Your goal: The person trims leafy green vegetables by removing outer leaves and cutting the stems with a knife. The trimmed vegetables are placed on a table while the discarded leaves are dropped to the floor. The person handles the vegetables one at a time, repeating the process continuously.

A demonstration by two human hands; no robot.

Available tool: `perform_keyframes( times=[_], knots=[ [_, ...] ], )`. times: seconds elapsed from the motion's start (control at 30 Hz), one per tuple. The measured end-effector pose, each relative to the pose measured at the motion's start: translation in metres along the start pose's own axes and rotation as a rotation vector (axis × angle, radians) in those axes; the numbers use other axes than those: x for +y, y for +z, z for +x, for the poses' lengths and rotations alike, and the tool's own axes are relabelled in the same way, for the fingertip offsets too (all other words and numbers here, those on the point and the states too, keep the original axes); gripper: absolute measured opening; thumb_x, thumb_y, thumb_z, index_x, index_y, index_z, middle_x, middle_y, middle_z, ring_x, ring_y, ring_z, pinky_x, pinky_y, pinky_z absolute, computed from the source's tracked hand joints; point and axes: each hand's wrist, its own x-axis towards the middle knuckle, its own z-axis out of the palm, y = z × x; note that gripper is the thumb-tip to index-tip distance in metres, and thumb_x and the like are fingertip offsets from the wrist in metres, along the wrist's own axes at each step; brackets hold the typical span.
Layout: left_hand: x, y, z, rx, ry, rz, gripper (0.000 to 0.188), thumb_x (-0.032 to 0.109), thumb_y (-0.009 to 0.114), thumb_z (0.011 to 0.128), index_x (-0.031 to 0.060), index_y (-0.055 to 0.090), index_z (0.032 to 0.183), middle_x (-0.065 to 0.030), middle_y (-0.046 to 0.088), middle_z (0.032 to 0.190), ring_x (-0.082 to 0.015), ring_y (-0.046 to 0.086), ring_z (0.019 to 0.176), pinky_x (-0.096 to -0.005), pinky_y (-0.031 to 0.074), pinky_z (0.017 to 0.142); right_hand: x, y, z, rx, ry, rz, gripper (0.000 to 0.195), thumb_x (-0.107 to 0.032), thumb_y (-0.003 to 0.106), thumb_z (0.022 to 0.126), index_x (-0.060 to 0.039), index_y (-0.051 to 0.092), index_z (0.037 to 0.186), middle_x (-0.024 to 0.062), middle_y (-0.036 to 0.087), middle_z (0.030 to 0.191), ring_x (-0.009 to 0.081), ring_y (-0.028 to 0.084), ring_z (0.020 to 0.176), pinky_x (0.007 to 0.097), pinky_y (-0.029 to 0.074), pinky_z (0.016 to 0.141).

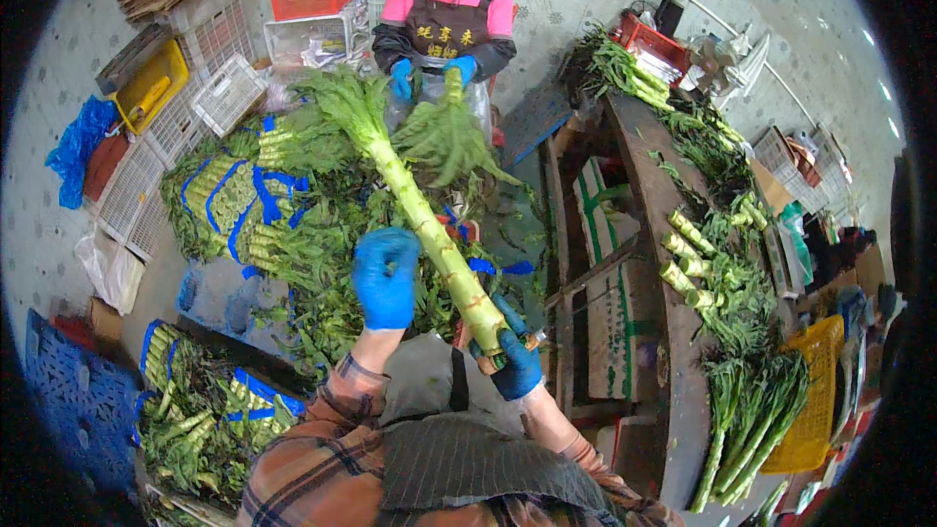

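A long celtuce stalk [432, 230] slants across the middle, its leafy top pointing away from me. My right hand [516, 366], in a blue glove, grips its thick butt end. A small object [538, 339], too unclear to name, shows beside the fingers of that hand. My left hand [386, 278], also blue-gloved, is raised just left of the stalk with its fingers curled. Motion blurs it, and whether anything lies inside cannot be told. Stripped celtuce leaves [329, 234] are heaped below and beyond both hands.
Opposite me a co-worker in an apron [446, 22] holds a leafy stalk [454, 110]. Celtuce bundles bound in blue tape [219, 194] are stacked left, with more bundles [256, 399] nearer. A wooden bench [651, 168] at right carries cut stalks [688, 252] and leafy ones [747, 432].
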Motion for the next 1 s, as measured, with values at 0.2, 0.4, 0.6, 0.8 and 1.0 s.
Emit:
perform_keyframes(
  times=[0.2, 0.4, 0.6, 0.8, 1.0],
  knots=[
    [-0.034, -0.006, 0.000, 0.062, -0.324, -0.136, 0.022, -0.005, 0.060, 0.078, 0.0020, 0.058, 0.099, -0.0065, 0.056, 0.105, -0.0147, 0.055, 0.092, -0.0277, 0.045, 0.084, 0.000, 0.003, -0.012, -0.040, 0.102, 0.100, 0.063, -0.030, 0.063, 0.078, -0.0111, 0.036, 0.131, 0.0117, 0.050, 0.119, 0.0228, 0.055, 0.097, 0.0345, 0.047, 0.075],
    [-0.013, -0.003, 0.002, -0.097, -0.521, -0.123, 0.012, -0.004, 0.059, 0.077, 0.0028, 0.058, 0.087, -0.0043, 0.058, 0.089, -0.0116, 0.054, 0.083, -0.0252, 0.045, 0.076, -0.005, 0.021, -0.008, -0.027, 0.011, -0.128, 0.064, -0.028, 0.063, 0.080, -0.0055, 0.033, 0.132, 0.0124, 0.051, 0.117, 0.0226, 0.055, 0.096, 0.0342, 0.048, 0.074],
    [0.018, 0.008, -0.037, -0.263, -0.571, -0.224, 0.024, -0.001, 0.060, 0.078, 0.0041, 0.055, 0.101, -0.0058, 0.058, 0.095, -0.0142, 0.055, 0.086, -0.0278, 0.045, 0.078, -0.028, 0.023, 0.020, 0.044, -0.322, -0.629, 0.049, -0.008, 0.060, 0.077, -0.0086, 0.047, 0.125, 0.0095, 0.055, 0.112, 0.0193, 0.056, 0.094, 0.0313, 0.047, 0.077],
    [-0.020, 0.015, -0.008, -0.098, -0.761, -0.675, 0.044, 0.013, 0.061, 0.080, 0.0064, 0.043, 0.120, -0.0091, 0.056, 0.100, -0.0188, 0.058, 0.081, -0.0313, 0.048, 0.073, -0.022, 0.011, 0.007, -0.169, -0.656, -1.182, 0.050, 0.004, 0.059, 0.073, -0.0076, 0.051, 0.121, 0.0150, 0.039, 0.130, 0.0259, 0.044, 0.115, 0.0295, 0.044, 0.086],
    [-0.012, 0.018, -0.001, -0.022, -0.826, -0.759, 0.029, 0.022, 0.053, 0.085, 0.0052, 0.049, 0.108, -0.0035, 0.053, 0.079, -0.0143, 0.053, 0.069, -0.0288, 0.046, 0.061, 0.003, 0.000, -0.004, 0.156, 0.019, 0.113, 0.046, -0.005, 0.057, 0.078, -0.0071, 0.044, 0.122, 0.0100, 0.044, 0.125, 0.0231, 0.048, 0.111, 0.0339, 0.042, 0.089]
  ],
)
